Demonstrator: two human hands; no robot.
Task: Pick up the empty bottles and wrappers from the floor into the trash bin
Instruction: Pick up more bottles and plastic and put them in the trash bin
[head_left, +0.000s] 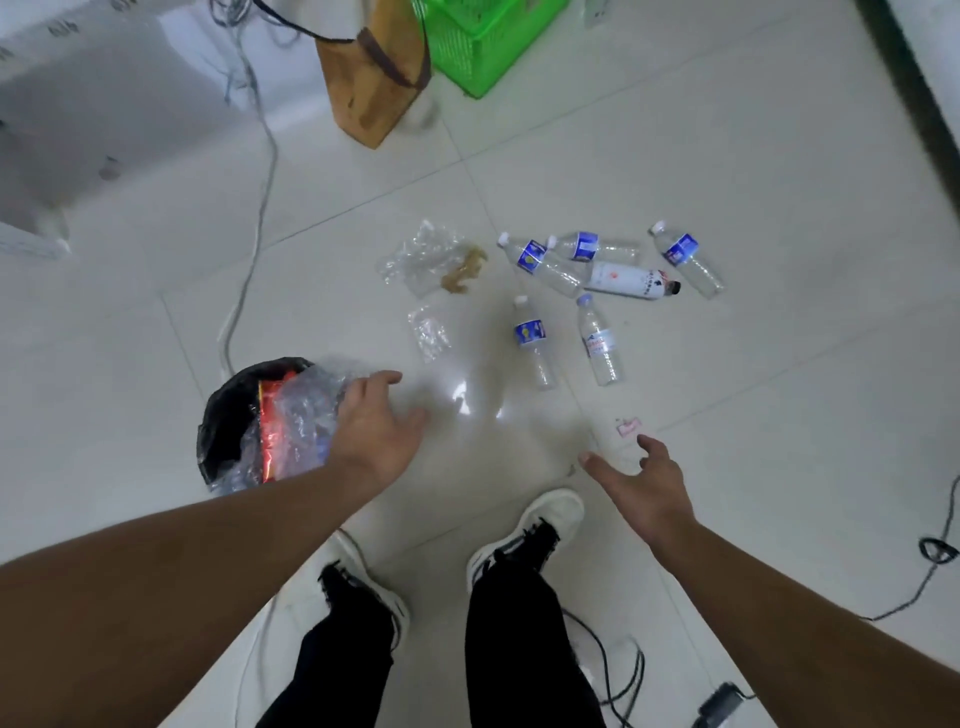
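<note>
Landmark: trash bin (228, 415), lined with a black bag, standing on the white tiled floor (727, 156).

Bin contents: crumpled clear plastic (306, 410) and a red wrapper (270, 415), both rising above the rim.

Left hand (374, 431): just right of the bin, over its edge, fingers spread, grip released, nothing held.

Right hand (644, 488): well right of the bin, above the floor, fingers spread, grip released, nothing held. A small pink scrap (627, 426) lies just beyond its fingertips.

Items on the floor, all beyond and right of the bin:
- Small clear wrapper (428, 332), nearest the bin.
- Larger clear wrapper (421, 257), farther off, with a brown crumpled piece (465, 273) touching its right edge.
- Two clear bottles, one blue-labelled (532, 343) and one white-labelled (597, 345), lying side by side, apart.
- A cluster farther right: two blue-labelled bottles (540, 265) (592, 247) overlapping, a white opaque bottle (631, 280) touching them, and a fourth blue-labelled bottle (685, 260) lying apart.

Surroundings: green plastic crate (483, 41) and brown bag (374, 78) far beyond the bin; a grey cable (260, 208) runs past the bin's far side.
</note>
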